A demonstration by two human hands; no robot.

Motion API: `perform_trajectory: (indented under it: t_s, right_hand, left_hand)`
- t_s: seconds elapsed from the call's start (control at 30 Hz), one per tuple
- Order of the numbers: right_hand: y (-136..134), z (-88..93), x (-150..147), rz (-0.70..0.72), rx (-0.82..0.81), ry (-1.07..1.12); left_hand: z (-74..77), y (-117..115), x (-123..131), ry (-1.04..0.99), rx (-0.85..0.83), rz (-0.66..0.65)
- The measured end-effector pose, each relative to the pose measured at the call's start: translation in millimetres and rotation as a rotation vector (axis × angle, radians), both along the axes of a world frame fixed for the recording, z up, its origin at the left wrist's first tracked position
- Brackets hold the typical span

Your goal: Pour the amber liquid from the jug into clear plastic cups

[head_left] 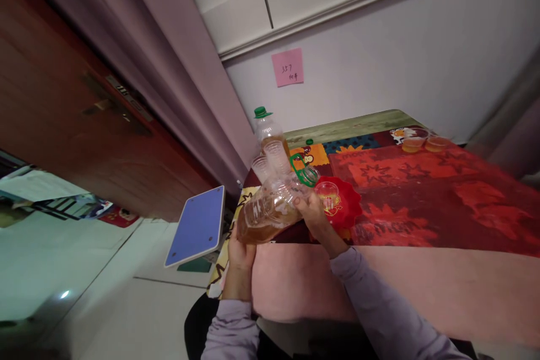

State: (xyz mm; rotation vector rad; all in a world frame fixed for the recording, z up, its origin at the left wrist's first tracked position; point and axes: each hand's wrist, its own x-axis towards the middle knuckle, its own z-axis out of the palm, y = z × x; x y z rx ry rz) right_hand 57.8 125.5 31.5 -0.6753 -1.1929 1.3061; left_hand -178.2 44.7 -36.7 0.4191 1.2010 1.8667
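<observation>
A clear plastic bottle (264, 216) of amber-brown liquid is tilted between my hands, its mouth with a green ring pointing up to the right. My left hand (240, 253) cups the bottle's base from below. Closed around its upper part, near the neck, is my right hand (312, 214). Just right of that hand, a clear plastic cup (328, 194) stands on a scalloped red plate (352, 202), below and beside the bottle mouth. Whether it holds liquid is hard to make out. Stacked clear cups (276, 157) rise behind the bottle.
A second bottle (270, 132) with a green cap stands at the back left. A loose green cap (309, 141) lies near it. Cups of amber liquid (413, 145) stand at the far right of the patterned tablecloth (392, 202). A blue-topped stool (197, 225) is left of the table.
</observation>
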Motion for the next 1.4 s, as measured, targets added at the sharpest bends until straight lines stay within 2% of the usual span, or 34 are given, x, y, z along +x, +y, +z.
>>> perform_trajectory:
  t_s: [0.3, 0.4, 0.5, 0.63, 0.73, 0.87, 1.1, 1.4]
  right_hand:
    - [4.5, 0.1, 0.8, -0.079, 0.034, -0.016]
    - [6.8, 1.0, 2.4, -0.042, 0.034, 0.04]
    - [6.6, 2.2, 4.3, 0.022, 0.031, 0.098]
    - [1.4, -1.6, 2.9, 0.063, -0.018, 0.157]
    - [-4.3, -7.9, -1.9, 0.108, -0.042, 0.206]
    - [-11.4, -16.2, -11.3, 0.152, -0.055, 0.285]
    - [-12.3, -25.7, -21.2, 0.232, -0.06, 0.349]
    - [-10.7, -22.6, -20.2, 0.201, -0.1, 0.356]
  left_hand:
    - [9.8, -0.6, 8.5, -0.017, 0.012, -0.04]
    - [17.8, -2.3, 9.9, -0.015, 0.008, -0.016]
    - [35.0, -9.0, 14.0, -0.049, -0.002, 0.04]
    - [68.0, -27.7, 25.0, -0.089, -0.052, 0.047]
    - [90.4, -43.0, 35.5, -0.176, -0.113, 0.133]
    - [109.5, -57.7, 44.7, -0.151, -0.141, 0.239]
    - [127.1, -69.0, 54.2, -0.07, -0.186, 0.297]
    - [139.5, -68.2, 68.2, -0.06, -0.248, 0.331]
